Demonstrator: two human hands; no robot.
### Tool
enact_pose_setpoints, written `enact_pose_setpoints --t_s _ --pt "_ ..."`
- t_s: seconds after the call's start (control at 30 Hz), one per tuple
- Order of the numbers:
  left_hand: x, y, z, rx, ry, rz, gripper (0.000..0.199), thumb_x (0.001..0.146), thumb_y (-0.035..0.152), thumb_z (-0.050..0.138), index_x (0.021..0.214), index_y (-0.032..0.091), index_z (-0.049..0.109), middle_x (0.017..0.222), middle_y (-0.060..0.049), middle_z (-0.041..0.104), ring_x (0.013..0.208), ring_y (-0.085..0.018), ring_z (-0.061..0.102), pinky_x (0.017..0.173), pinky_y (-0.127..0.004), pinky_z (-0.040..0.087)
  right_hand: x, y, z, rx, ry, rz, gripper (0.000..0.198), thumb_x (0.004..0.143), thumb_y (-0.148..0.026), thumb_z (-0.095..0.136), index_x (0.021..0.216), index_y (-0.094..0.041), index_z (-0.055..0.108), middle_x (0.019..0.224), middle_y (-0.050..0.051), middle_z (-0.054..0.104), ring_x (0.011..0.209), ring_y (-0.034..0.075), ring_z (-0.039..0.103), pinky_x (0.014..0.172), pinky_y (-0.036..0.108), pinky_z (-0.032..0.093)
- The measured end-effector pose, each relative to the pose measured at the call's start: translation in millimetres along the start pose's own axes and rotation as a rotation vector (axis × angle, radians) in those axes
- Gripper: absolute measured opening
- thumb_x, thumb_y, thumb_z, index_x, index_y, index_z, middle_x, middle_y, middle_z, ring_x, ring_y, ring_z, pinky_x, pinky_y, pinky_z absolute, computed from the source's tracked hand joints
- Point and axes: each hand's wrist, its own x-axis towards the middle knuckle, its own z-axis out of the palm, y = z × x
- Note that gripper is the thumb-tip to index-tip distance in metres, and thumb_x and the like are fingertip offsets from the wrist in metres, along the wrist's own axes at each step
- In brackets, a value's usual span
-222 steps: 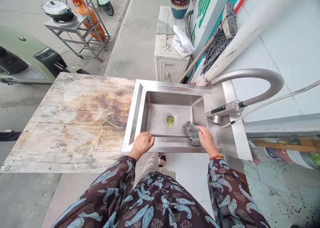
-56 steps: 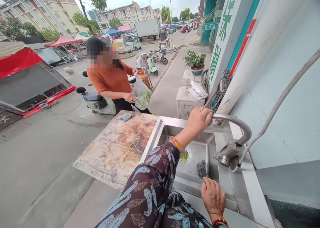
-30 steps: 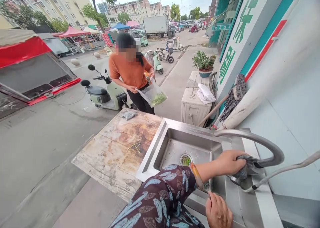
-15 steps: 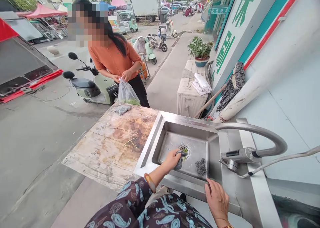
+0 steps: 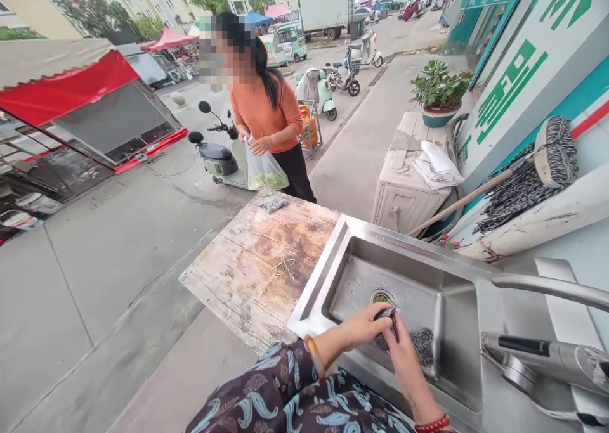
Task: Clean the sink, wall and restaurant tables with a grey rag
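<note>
Hands (image 5: 365, 325) clasp a scrubber (image 5: 386, 313), basin (image 5: 410, 286) open to far rim (image 5: 419, 250).

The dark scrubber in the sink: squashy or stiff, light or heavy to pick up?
The dark scrubber would probably squash, as it looks like a tangle of curly strands. That texture suggests it is light for its size. Pushed, it would likely slide rather than roll, since it lies spread out in the sink.
</note>
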Motion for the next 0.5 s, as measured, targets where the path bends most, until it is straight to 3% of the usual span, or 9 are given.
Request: enact_pose_setpoints --t_s 0.1,0.17,0.23,0.3,0.37,0.5 --pt "-3.3 -12.9 -26.9 0.2 -0.043 0.084 0.056 0.086 0.036 0.06 0.139 0.018 0.055 0.141 -0.013 0.061 0.13 -0.027 0.056 0.113 -0.042 0.04 17.1 -4.7 15.1 0.019 -0.025 0.0 0.078 0.073 -0.063 0.066 0.135 -0.016 0.06 0.149 0.014 0.053 0.142 0.032 0.044 0.12 0.045 0.031" --pt "-2.8 -21.8 -46.5 0.337 0.043 0.09 0.056 0.086 0.034 0.06 0.139 0.018 0.054 0.135 -0.013 0.064 0.123 -0.027 0.061 0.109 -0.041 0.045 30.4 -10.1 19.2 0.019 -0.001 0.039 0.071 0.071 -0.058 0.066 0.127 -0.015 0.065 0.141 0.014 0.06 0.137 0.032 0.049 0.119 0.044 0.033" --pt "0.7 -30.0 -69.5 0.471 0.208 0.036 0.056 0.088 0.031 0.057 0.142 0.018 0.05 0.136 -0.015 0.06 0.121 -0.027 0.062 0.107 -0.041 0.047 46.8 -20.1 12.2 0.027 0.103 0.114 0.072 0.07 -0.056 0.064 0.129 -0.014 0.064 0.138 0.014 0.062 0.132 0.032 0.054 0.114 0.044 0.038" --pt "7.1 -38.8 -94.6 0.623 0.386 -0.03 0.058 0.089 0.03 0.055 0.144 0.015 0.046 0.143 -0.019 0.053 0.129 -0.03 0.055 0.111 -0.045 0.043 67.7 -36.6 -6.6 0.025 0.278 0.143 0.078 0.071 -0.057 0.062 0.136 -0.015 0.058 0.136 0.014 0.063 0.124 0.032 0.059 0.105 0.043 0.046" --pt "16.0 -49.4 -117.4 0.759 0.486 -0.079 0.064 0.087 0.033 0.058 0.146 0.013 0.043 0.151 -0.022 0.044 0.139 -0.034 0.044 0.117 -0.05 0.035 93.2 -57.8 -33.9 -0.071 0.457 0.065 0.077 0.074 -0.056 0.059 0.139 -0.015 0.057 0.13 0.015 0.066 0.112 0.031 0.064 0.094 0.044 0.05" --pt "35.9 -76.1 -140.5 0.853 0.485 -0.163 0.081 0.083 0.04 0.064 0.152 0.011 0.033 0.16 -0.025 0.033 0.147 -0.038 0.033 0.121 -0.055 0.025 151.7 -89.6 -94.8 -0.368 0.813 -0.289 0.065 0.084 -0.044 0.054 0.139 -0.01 0.058 0.115 0.027 0.067 0.093 0.033 0.064 0.075 0.05 0.047"
